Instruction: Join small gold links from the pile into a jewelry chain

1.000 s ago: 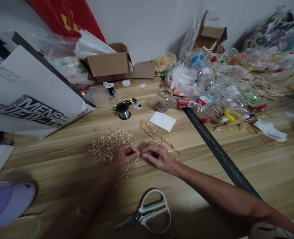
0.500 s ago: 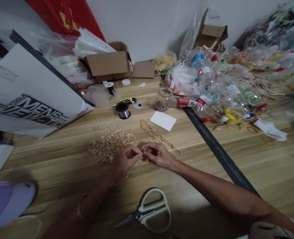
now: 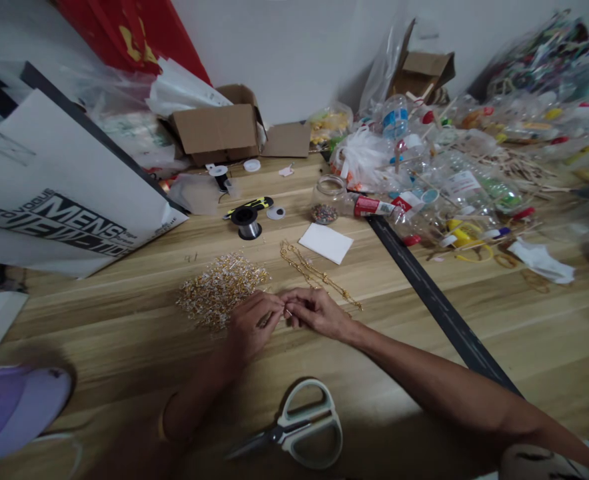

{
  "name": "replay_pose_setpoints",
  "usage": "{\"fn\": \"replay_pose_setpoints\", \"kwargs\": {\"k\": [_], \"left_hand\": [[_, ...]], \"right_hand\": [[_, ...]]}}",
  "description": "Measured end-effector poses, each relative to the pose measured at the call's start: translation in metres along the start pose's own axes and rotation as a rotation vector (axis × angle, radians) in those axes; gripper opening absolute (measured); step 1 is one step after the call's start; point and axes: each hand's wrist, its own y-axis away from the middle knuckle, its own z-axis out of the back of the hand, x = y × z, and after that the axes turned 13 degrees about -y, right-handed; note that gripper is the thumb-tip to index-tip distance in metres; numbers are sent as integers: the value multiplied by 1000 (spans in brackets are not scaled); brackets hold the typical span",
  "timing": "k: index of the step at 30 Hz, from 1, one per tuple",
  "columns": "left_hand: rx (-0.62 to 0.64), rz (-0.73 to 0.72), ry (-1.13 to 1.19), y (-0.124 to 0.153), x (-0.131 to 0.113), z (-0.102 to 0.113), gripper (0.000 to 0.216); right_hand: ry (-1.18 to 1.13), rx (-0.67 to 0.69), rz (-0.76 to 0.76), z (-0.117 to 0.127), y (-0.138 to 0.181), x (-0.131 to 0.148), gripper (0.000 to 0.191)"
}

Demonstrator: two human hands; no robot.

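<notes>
My left hand (image 3: 252, 325) and my right hand (image 3: 314, 312) meet fingertip to fingertip low over the wooden table (image 3: 124, 333). Both pinch a thin gold beaded strand (image 3: 285, 311) between thumb and fingers; most of it is hidden under my left hand. A heap of gold and white beaded pins (image 3: 220, 288) lies just left of and behind my left hand. Gold chains (image 3: 314, 273) trail across the table behind my right hand.
White-handled scissors (image 3: 299, 427) lie near the front edge. A wire spool (image 3: 247, 223), a white card (image 3: 326, 243), a bead jar (image 3: 326, 200), cardboard boxes (image 3: 219, 130), a printed board (image 3: 49, 200) and a pile of plastic bottles (image 3: 449, 180) crowd the back. A black strip (image 3: 434, 300) runs diagonally at right.
The hands have drawn closer together and sunk slightly toward the table. The strand that hung below my left hand is now mostly covered by it.
</notes>
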Motion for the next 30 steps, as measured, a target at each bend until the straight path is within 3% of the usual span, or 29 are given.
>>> {"fn": "replay_pose_setpoints", "kwargs": {"k": [10,17,20,26,30], "left_hand": [[-46,-48,-33,4,0,-2,10],[-33,13,21,4,-1,-2,10],[-15,112,66,3,-1,-1,8],[77,444,293,3,-2,-1,7],[113,565,440,1,-2,0,8]], "right_hand": [[-43,4,-38,0,-1,3,30],[-15,-37,-29,0,-2,2,30],[-44,-48,-31,1,-2,-1,28],[-85,-50,-9,2,-2,-2,27],[-98,-62,2,1,-2,1,26]]}}
